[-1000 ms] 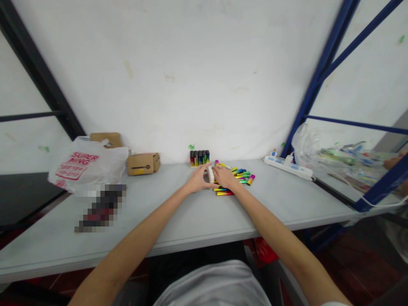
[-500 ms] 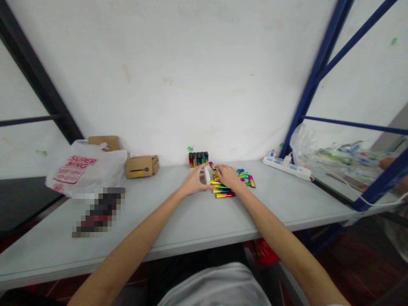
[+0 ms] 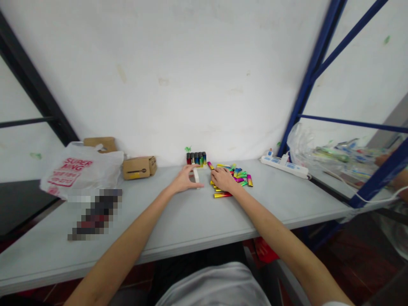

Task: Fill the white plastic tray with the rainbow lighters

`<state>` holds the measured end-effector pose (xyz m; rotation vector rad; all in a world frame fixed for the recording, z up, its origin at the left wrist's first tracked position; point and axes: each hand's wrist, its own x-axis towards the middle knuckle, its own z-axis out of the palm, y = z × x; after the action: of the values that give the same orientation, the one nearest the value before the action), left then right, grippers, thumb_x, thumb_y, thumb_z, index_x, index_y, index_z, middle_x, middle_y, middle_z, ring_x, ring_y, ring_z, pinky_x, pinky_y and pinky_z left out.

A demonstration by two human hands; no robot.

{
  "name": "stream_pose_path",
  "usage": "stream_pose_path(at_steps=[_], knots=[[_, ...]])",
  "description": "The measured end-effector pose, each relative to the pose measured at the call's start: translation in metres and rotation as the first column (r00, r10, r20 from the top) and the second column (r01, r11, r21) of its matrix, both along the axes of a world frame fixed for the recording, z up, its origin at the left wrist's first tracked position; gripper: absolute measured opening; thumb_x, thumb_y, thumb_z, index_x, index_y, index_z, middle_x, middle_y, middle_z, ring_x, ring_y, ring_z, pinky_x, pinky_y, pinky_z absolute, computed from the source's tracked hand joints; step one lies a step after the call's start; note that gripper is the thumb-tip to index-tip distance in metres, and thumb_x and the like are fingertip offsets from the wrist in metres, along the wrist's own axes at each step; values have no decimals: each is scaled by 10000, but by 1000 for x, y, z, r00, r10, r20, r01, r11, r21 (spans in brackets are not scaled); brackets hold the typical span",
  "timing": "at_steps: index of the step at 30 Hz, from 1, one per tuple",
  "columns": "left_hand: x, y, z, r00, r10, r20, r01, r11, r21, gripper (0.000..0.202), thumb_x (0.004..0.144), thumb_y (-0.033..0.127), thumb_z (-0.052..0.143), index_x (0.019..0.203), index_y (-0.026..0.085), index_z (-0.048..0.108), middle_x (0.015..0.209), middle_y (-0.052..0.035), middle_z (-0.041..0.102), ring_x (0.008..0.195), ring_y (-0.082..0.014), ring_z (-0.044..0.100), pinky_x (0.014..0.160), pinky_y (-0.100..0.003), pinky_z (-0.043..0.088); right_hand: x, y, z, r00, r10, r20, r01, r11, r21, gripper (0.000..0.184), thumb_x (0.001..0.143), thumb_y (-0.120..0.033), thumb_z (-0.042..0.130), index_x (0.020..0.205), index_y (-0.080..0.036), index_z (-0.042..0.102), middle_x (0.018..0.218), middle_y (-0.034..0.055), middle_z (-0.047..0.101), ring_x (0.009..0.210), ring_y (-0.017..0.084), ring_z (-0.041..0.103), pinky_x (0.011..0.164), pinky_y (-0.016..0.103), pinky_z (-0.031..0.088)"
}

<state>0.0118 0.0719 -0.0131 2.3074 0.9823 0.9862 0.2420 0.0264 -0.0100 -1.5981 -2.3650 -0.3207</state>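
Note:
My left hand [image 3: 183, 179] rests on the grey table [image 3: 191, 221] with its fingers curled round a small white block [image 3: 196, 175]. Beside it my right hand [image 3: 223, 178] lies palm down on a heap of colourful lighters [image 3: 236, 176], fingers bent over them; what they grip is hidden. A red and yellow lighter [image 3: 222, 195] lies just in front of that hand. Against the wall behind both hands stands a row of upright lighters [image 3: 196, 158] with dark caps.
A white plastic bag with red print [image 3: 79, 170] and a small cardboard box [image 3: 139, 167] sit at the left, another box [image 3: 100, 143] behind the bag. A white power strip [image 3: 283, 165] lies at the right by a blue rack post [image 3: 306, 85] and a clear bag [image 3: 334, 155].
My left hand has slid the white block to the left, away from the heap. My right hand stays on the lighters. The camera has tilted slightly.

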Motion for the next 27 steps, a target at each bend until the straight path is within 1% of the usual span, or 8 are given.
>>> stream_pose_path(at_steps=[6,9,12,16,18,22,25,27], knots=[[-34,-3,4,960,219,-172,-202,973,115,739,609,613,805,1153,213,506,1328,-108,448,1264,-294,474,1071,-443,425,-2,17,18,992,-19,-124,23,999,31,361,1036,-288,320,1221,-163,603,1230,144,634,1176,226,565,1042,360,381],[-47,-3,1,917,328,-227,-307,944,123,662,645,664,752,1063,203,526,1394,-137,415,1332,-326,424,1092,-442,387,-10,37,23,991,-88,-104,81,994,-72,380,1027,-302,331,1295,-183,572,1365,141,569,1256,246,529,1051,413,395],[-54,-1,0,894,321,-312,-301,947,114,597,679,690,703,983,190,587,1238,-137,570,1186,-326,552,1021,-421,439,-16,53,20,983,-172,-66,156,968,-198,392,1013,-328,353,1268,-190,616,1372,144,580,1227,284,568,1020,464,429],[-55,-6,3,871,294,-394,-259,956,142,522,749,681,623,922,191,677,1096,-123,678,1049,-325,625,964,-410,465,-13,51,11,966,-254,-55,236,944,-229,479,1023,-386,311,1151,-127,693,1224,200,666,1140,309,630,981,463,458],[-53,-13,6,823,354,-443,-313,935,166,522,773,682,590,911,190,699,1096,-139,683,1033,-336,631,950,-416,471,-7,45,10,951,-305,-56,286,933,-217,532,1025,-423,302,1144,-86,695,1185,239,670,1135,333,629,971,478,458],[-46,-26,12,658,510,-553,-457,855,246,558,838,663,510,942,153,709,1092,-190,658,1018,-361,633,883,-424,491,4,38,15,913,-399,-89,381,909,-165,570,1023,-462,315,1152,-56,693,1172,275,653,1158,359,596,970,503,448],[-43,-27,15,588,566,-578,-508,814,282,606,860,654,481,1013,108,695,1117,-224,637,1027,-376,630,848,-424,492,12,45,20,909,-391,-141,389,920,-49,491,1022,-419,337,1213,-114,671,1306,247,585,1239,353,526,996,504,431],[-44,-23,14,580,590,-562,-540,795,277,621,864,648,479,1069,94,674,1138,-232,628,1022,-375,632,838,-421,489,17,54,21,921,-366,-136,359,930,-72,452,1019,-404,354,1307,-173,614,1435,199,503,1320,348,455,1033,530,400]])
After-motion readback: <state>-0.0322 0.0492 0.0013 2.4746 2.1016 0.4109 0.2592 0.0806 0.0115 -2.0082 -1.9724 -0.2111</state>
